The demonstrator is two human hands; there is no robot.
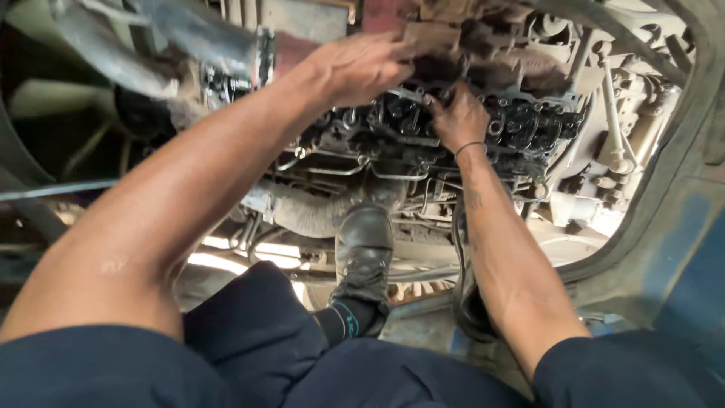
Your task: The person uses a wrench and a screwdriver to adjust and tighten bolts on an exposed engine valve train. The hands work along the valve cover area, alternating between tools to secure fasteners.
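Greasy engine head takes both outstretched arms: left hand spread flat, right hand pinching a fitting.

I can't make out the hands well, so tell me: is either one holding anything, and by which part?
It cannot be told. Both the left hand and the right hand rest on the greasy engine, fingers pressed among its parts, with no clear grip on anything.

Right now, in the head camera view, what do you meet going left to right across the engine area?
Grey hose → left hand → right hand → black rocker assembly → vertical metal rod → blue body panel.
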